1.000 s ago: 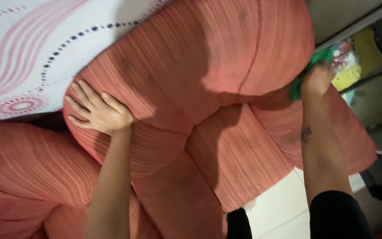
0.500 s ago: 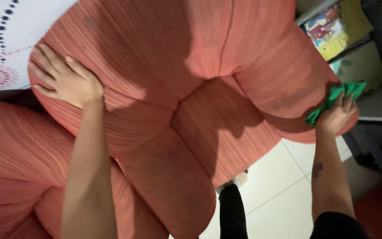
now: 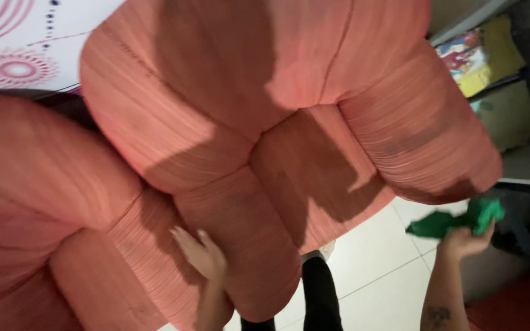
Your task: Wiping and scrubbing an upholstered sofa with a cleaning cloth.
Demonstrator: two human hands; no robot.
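A salmon-pink striped armchair [image 3: 234, 110] fills most of the view. My left hand [image 3: 200, 252] rests flat, fingers spread, on its near armrest [image 3: 240, 245] at the bottom centre. My right hand [image 3: 464, 241] is off the chair, over the floor at the lower right, and grips a crumpled green cloth [image 3: 455, 220]. The far armrest [image 3: 418, 129] has a dark patch along its lower edge.
A second pink chair [image 3: 38, 202] stands close on the left. White floor tiles [image 3: 375, 270] show below the seat, with my dark trouser leg [image 3: 320, 294]. A patterned white wall [image 3: 13, 55] is at top left. Colourful books and a shelf [image 3: 480, 55] sit at top right.
My left hand slid from the chair's back down to the near armrest. My right hand pulled the green cloth off the far armrest and now holds it over the floor.
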